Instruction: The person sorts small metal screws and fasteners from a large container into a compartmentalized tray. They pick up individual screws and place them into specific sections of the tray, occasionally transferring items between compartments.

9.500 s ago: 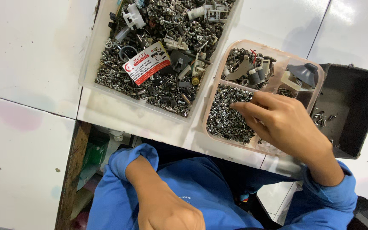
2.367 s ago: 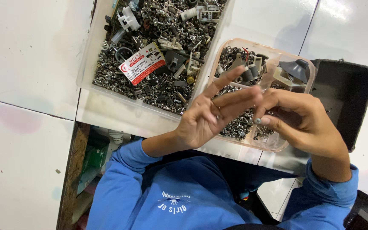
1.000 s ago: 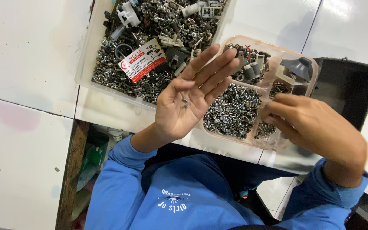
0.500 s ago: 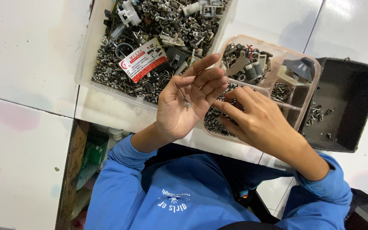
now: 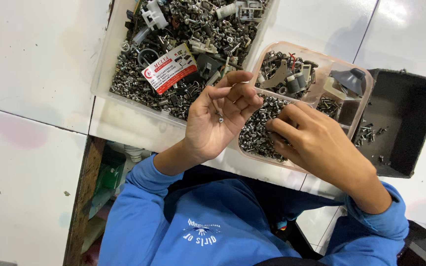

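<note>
Resting in cupped left hand (image 5: pixel 218 120): small screw (image 5: pixel 220 118) (right hand (image 5: pixel 311 143) over screw compartment (image 5: pixel 257 138)).

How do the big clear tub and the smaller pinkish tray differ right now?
The big clear tub is one open bin of mixed hardware with a red-and-white card on top; the pinkish tray is smaller and split into compartments. The right hand digs in the tray; nothing touches the tub. Both hold small metal screws.

Blue long-sleeved sweatshirt (image 5: pixel 193 216) with small white chest print, cuffs at both wrists.
</note>
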